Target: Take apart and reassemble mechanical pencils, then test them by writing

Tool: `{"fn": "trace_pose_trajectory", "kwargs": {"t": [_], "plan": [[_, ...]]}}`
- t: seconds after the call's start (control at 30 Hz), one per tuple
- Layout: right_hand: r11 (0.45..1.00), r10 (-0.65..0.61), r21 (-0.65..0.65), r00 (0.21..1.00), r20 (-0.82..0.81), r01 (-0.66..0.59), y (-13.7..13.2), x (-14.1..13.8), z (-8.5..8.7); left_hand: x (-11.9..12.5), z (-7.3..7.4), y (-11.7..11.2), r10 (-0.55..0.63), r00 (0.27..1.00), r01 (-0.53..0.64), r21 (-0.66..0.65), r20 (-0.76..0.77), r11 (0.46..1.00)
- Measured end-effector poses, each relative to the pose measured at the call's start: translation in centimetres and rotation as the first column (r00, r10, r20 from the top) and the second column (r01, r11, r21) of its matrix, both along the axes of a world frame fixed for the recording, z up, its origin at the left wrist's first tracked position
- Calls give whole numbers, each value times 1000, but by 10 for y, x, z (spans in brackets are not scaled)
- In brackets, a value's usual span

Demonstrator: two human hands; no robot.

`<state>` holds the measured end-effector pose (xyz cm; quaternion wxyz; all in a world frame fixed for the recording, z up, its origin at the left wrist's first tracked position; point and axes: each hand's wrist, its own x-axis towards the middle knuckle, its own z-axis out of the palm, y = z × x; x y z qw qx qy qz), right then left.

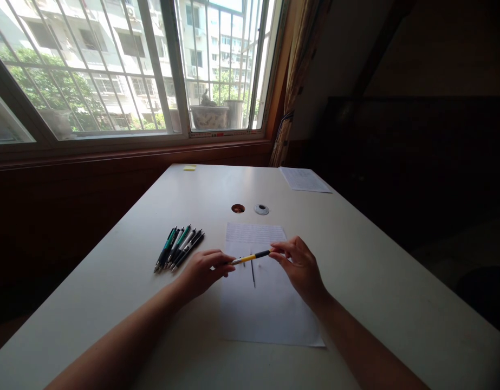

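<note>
Between my two hands a yellow and black pen (248, 258) is held nearly level above a sheet of paper (270, 317). My left hand (205, 269) pinches its silver end. The dark end is in the fingertips of my right hand (297, 265). On the paper under the pen lies a thin dark pen refill (253, 272). A few tiny parts lie around it, too small to make out. Left of the paper, close to my left hand, several pens (179, 248) in black, green and silver lie in a bunch.
All of this is on a white table (152, 325). Further back are a round cable hole (238, 208) and a loose round cover (261, 209). Papers (305, 180) lie at the far right corner, and yellow sticky notes (189, 168) at the far left. A barred window (123, 70) stands behind.
</note>
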<state>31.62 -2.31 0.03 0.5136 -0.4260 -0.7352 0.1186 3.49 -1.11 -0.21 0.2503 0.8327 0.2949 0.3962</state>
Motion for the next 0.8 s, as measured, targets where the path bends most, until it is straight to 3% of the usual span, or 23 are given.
{"fn": "trace_pose_trajectory", "kwargs": {"t": [0.4,0.8], "plan": [[1000,-4,3,1000,21,4,-3,0,1,1,0,-3,-7,1000,7,-19,13,1000],[996,65,62,998,19,-66,-9,3,1,4,-2,-7,-22,990,35,-89,138,995]]}}
